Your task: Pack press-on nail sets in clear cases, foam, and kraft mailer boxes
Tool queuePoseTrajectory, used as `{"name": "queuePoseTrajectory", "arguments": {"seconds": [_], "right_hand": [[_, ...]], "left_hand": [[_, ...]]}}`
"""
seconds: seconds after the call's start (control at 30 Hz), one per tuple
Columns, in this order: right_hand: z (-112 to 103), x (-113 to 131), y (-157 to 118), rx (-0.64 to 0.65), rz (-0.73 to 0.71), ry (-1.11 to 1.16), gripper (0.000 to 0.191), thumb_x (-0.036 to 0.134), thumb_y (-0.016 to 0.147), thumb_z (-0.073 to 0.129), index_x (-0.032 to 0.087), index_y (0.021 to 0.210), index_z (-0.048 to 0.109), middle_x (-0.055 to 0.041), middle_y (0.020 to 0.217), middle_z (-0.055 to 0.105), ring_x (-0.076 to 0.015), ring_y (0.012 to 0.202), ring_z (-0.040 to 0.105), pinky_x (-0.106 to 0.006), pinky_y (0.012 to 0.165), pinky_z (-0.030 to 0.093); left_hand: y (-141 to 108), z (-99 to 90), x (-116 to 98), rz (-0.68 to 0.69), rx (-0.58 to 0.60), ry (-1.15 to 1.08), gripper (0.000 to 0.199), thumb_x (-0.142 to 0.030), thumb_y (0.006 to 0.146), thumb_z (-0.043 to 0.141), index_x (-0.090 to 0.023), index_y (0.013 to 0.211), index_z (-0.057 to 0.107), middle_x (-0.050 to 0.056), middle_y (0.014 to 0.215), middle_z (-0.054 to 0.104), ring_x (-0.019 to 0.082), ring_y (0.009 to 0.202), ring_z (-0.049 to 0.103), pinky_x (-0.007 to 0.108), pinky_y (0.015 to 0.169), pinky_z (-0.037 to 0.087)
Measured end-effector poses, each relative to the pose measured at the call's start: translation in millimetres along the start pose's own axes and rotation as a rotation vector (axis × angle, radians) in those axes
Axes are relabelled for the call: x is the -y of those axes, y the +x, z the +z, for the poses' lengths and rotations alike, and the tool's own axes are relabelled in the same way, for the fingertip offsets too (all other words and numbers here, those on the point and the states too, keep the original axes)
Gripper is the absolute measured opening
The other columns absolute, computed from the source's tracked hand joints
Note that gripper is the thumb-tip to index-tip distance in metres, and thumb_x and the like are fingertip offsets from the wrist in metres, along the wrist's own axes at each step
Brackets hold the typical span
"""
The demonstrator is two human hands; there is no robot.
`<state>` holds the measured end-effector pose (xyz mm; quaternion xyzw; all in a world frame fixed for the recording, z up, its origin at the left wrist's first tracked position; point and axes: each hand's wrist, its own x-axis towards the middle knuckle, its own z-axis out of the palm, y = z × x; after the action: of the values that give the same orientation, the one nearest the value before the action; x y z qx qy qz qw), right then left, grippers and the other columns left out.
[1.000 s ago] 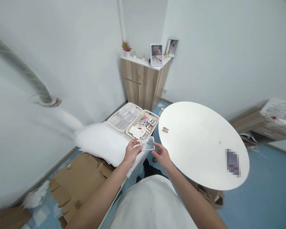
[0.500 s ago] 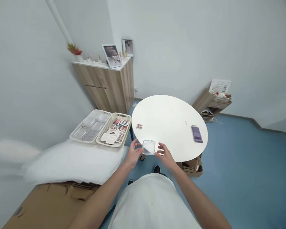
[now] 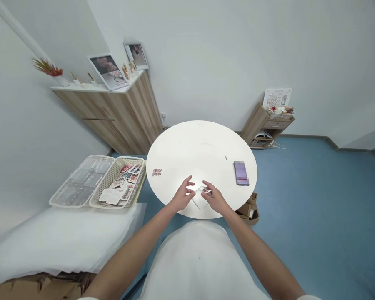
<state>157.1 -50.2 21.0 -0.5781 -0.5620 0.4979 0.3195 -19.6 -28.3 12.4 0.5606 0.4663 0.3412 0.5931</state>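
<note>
A small clear plastic case [image 3: 200, 203], square with rounded corners, is held over the near edge of the round white table [image 3: 203, 141]. My right hand [image 3: 216, 200] has its thumb and fingers closed on the case's upper right side, hiding part of it. Close by the left side, my left hand [image 3: 182, 196] has thumb and fingers apart; whether its thumb touches the case is hard to see. Toward the table's left edge lies a small set of dark red press-on nails [image 3: 157, 172].
A blurred purple packet [image 3: 241, 173] and a tiny dark item [image 3: 226, 158] lie on the table's right. Left stand a basket of printed cards [image 3: 117, 185] and a tray of clear cases [image 3: 81, 183]. Cardboard boxes [image 3: 250, 210] sit below right; a wooden cabinet [image 3: 112, 118] stands behind.
The case has turned to a slant and come over the table. My right hand has closed on it, while my left hand's grip has loosened. My view has shifted left.
</note>
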Motion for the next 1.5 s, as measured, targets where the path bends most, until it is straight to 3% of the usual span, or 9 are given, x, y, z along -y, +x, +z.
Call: {"name": "queuePoseTrajectory", "arguments": {"seconds": [0.2,0.3,0.43,0.57,0.93,1.07,1.17,1.33,1.5], "right_hand": [[-15.8,-29.7,4.7,-0.146,0.181,0.394,0.035,0.036,0.067,0.059,0.024,0.1,0.054,0.0006,0.085,0.053,-0.013,0.068,0.058,-0.029,0.068,0.043],[-21.7,-38.2,7.3,-0.214,0.306,0.673,0.03,0.034,0.063,0.064,0.024,0.088,0.051,0.0019,0.083,0.054,-0.0146,0.069,0.062,-0.028,0.065,0.044],[-23.7,-43.7,13.3,-0.219,0.386,0.982,0.03,0.025,0.057,0.069,0.023,0.077,0.047,0.0035,0.078,0.057,-0.0187,0.078,0.064,-0.03,0.071,0.046],[-15.6,-46.3,19.8,-0.172,0.448,1.101,0.024,0.017,0.056,0.067,0.021,0.069,0.048,0.0017,0.074,0.06,-0.0205,0.084,0.063,-0.033,0.076,0.046],[8.6,-28.8,27.8,-0.136,0.459,1.102,0.019,0.022,0.06,0.068,0.021,0.068,0.051,0.0004,0.078,0.063,-0.0202,0.09,0.061,-0.032,0.078,0.044],[18.0,-16.7,25.0,-0.203,0.396,0.999,0.029,0.034,0.064,0.067,0.025,0.087,0.051,0.0,0.091,0.061,-0.0171,0.09,0.059,-0.031,0.076,0.044],[33.0,-11.6,25.1,-0.291,0.353,0.85,0.036,0.034,0.061,0.069,0.025,0.09,0.05,0.0001,0.088,0.06,-0.0149,0.079,0.06,-0.03,0.073,0.044],[44.1,-6.4,29.5,-0.449,0.215,0.7,0.028,0.032,0.064,0.065,0.023,0.086,0.051,0.0018,0.08,0.054,-0.0108,0.069,0.055,-0.029,0.071,0.044],[33.0,0.8,31.9,-0.38,0.174,0.656,0.024,0.033,0.065,0.063,0.023,0.086,0.056,0.0029,0.076,0.051,-0.0082,0.06,0.049,-0.028,0.066,0.044]], "left_hand": [[25.4,35.1,7.1,-0.145,-0.212,-0.058,0.052,-0.035,0.074,0.057,-0.021,0.121,0.039,0.01,0.112,0.049,0.015,0.088,0.055,0.031,0.078,0.042],[24.1,43.3,15.3,-0.249,-0.171,-0.105,0.052,-0.042,0.075,0.055,-0.02,0.12,0.04,0.009,0.107,0.053,0.017,0.091,0.056,0.031,0.077,0.042],[19.5,44.5,23.3,-0.341,-0.093,-0.137,0.054,-0.044,0.071,0.058,-0.018,0.116,0.044,0.008,0.097,0.058,0.017,0.085,0.059,0.031,0.075,0.042],[28.0,33.3,21.5,-0.342,-0.162,-0.151,0.047,-0.044,0.072,0.056,-0.017,0.111,0.049,0.008,0.094,0.06,0.017,0.082,0.06,0.032,0.074,0.042],[51.6,-0.4,13.5,-0.351,-0.117,-0.229,0.033,-0.04,0.063,0.066,-0.015,0.083,0.061,0.004,0.076,0.062,0.013,0.068,0.059,0.029,0.069,0.043],[47.5,-1.4,17.3,-0.369,-0.164,-0.492,0.036,-0.035,0.062,0.069,-0.016,0.089,0.055,0.004,0.079,0.062,0.013,0.072,0.06,0.029,0.071,0.044],[40.7,-0.6,20.2,-0.35,-0.135,-0.55,0.042,-0.032,0.062,0.069,-0.018,0.097,0.05,0.003,0.08,0.061,0.012,0.075,0.06,0.029,0.072,0.044],[33.6,-15.6,26.2,-0.272,0.048,-0.388,0.05,-0.033,0.061,0.069,-0.018,0.103,0.048,0.003,0.078,0.061,0.014,0.078,0.059,0.03,0.075,0.043],[42.1,-51.4,22.4,-0.125,0.079,-0.013,0.065,-0.039,0.059,0.068,-0.023,0.117,0.042,0.008,0.106,0.053,0.019,0.093,0.054,0.034,0.079,0.042]]}}
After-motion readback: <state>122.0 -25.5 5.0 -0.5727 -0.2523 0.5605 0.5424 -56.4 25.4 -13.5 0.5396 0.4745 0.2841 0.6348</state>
